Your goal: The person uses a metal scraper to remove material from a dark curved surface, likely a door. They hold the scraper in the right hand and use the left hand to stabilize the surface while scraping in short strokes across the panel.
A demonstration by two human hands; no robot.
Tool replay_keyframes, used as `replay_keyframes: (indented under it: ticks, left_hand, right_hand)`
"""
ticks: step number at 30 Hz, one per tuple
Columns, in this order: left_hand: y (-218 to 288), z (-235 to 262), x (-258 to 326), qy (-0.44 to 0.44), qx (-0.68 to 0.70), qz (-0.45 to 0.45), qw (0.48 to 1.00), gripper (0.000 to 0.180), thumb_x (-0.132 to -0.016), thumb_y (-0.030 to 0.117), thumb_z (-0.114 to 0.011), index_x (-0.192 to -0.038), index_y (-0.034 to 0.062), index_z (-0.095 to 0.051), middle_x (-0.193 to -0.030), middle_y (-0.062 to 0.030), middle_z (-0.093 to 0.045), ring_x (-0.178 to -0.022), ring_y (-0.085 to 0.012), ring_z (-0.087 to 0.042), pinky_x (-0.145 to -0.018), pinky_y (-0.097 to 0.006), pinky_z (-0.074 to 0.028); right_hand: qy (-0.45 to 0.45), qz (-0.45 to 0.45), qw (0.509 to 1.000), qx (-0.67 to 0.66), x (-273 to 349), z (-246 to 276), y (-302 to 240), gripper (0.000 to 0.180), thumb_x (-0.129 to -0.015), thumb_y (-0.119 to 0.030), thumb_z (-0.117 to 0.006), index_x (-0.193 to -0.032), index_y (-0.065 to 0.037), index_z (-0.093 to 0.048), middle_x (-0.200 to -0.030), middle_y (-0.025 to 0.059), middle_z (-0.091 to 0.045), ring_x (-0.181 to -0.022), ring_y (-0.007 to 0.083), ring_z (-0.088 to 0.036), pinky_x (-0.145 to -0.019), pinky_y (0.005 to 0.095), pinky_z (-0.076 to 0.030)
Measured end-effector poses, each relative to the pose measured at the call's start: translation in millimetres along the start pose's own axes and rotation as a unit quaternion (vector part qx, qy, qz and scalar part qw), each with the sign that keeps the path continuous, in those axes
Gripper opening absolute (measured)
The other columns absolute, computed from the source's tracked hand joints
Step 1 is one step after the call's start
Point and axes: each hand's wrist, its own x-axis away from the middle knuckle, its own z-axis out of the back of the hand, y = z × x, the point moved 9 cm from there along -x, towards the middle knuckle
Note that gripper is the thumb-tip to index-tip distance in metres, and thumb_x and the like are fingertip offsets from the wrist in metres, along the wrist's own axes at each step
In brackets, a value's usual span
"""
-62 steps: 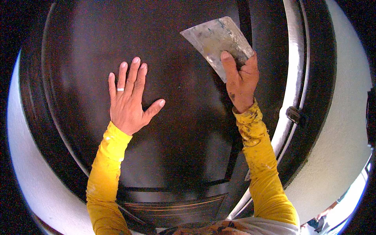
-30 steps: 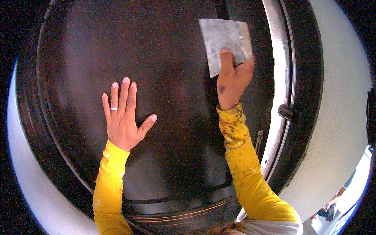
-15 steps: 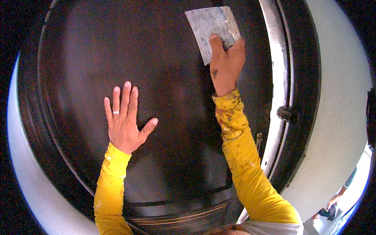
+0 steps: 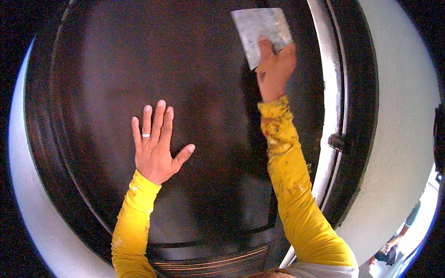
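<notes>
In front of me is a dark brown wooden door (image 4: 208, 162) with a smooth, faintly glossy panel. My left hand (image 4: 156, 148) lies flat against it, fingers and thumb spread, a ring on one finger. Farther up and to the right, my right hand (image 4: 277, 69) grips a worn grey sheet of sandpaper (image 4: 259, 23). The thumb crosses the visible face of the sheet, while the other fingers are mostly hidden. A dark shadow falls on the panel just left of that hand.
A bright strip (image 4: 329, 92) runs along the door's right edge, with a dark latch fitting (image 4: 336, 142) on it. Textured pale wall (image 4: 401, 139) lies beyond the frame. At lower right, part of another person (image 4: 396, 241) shows with a dark object.
The right hand and sandpaper have shifted a little up and right, slightly blurred now. The view has shifted slightly; the left hand stays flat on the door.
</notes>
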Motion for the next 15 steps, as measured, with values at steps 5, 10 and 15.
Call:
replay_keyframes:
  ticks: [5, 10, 15]
  left_hand:
    - [8, -4, 5, 0.002, -0.006, 0.003, 1.0, 0.088, -0.093, 0.066, -0.045, -0.154, 0.0046, -0.03, -0.163, -0.0117, -0.022, -0.151, -0.0352, -0.015, -0.119, -0.057, -0.007]
    - [16, -13, 7, -0.004, 0.009, 0.003, 1.0, 0.087, -0.093, 0.066, -0.044, -0.154, 0.0049, -0.029, -0.164, -0.0112, -0.021, -0.151, -0.0352, -0.014, -0.119, -0.058, -0.007]
    - [20, -21, 7, -0.004, 0.021, 0.001, 1.0, 0.087, -0.093, 0.066, -0.045, -0.154, 0.0049, -0.029, -0.163, -0.012, -0.021, -0.151, -0.0358, -0.015, -0.119, -0.059, -0.007]
  right_hand:
    - [0.002, 0.017, 0.994, -0.108, -34, -17, 1, 0.028, -0.086, -0.015, -0.074, -0.093, 0.003, -0.053, -0.08, 0.0108, -0.064, -0.048, 0.0156, -0.057, -0.035, 0.0294, -0.046]
    - [-0.036, -0.168, 0.968, -0.18, -28, -19, 41, 0.04, -0.083, -0.018, -0.076, -0.107, 0.007, -0.056, -0.099, 0.0241, -0.068, -0.086, 0.0382, -0.067, -0.076, 0.0441, -0.053]
    - [-0.114, -0.047, 0.992, -0.02, -34, -23, 29, 0.045, -0.08, -0.022, -0.079, -0.108, 0.007, -0.059, -0.102, 0.0239, -0.069, -0.095, 0.0398, -0.067, -0.083, 0.0456, -0.051]
